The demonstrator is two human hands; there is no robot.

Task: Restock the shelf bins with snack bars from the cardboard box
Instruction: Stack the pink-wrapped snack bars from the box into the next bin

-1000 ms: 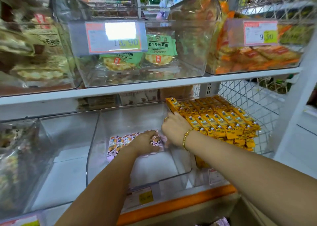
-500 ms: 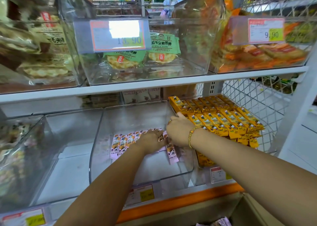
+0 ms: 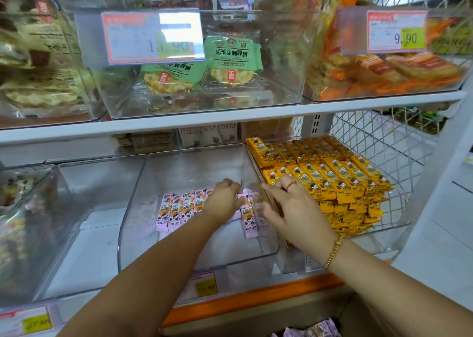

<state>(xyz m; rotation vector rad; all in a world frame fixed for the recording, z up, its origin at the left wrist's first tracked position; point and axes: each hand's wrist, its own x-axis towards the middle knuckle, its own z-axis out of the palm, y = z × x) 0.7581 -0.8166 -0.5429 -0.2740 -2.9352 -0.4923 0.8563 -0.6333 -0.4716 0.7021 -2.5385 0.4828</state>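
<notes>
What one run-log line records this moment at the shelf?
step: arranging pink bars in clear bin | left hand: curled over row, grip unclear | right hand: open, by bin's right wall | yellow bars: stacked alongside

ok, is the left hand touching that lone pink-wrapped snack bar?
Touching. Head view: left hand fingers pinch the lone pink-wrapped snack bar at its top end.

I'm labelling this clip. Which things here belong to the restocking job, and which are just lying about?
Job: pink bars, clear bin, cardboard box, left hand, right hand.
Lying about: yellow bars, green cracker packs, orange packs, price tags.
</notes>
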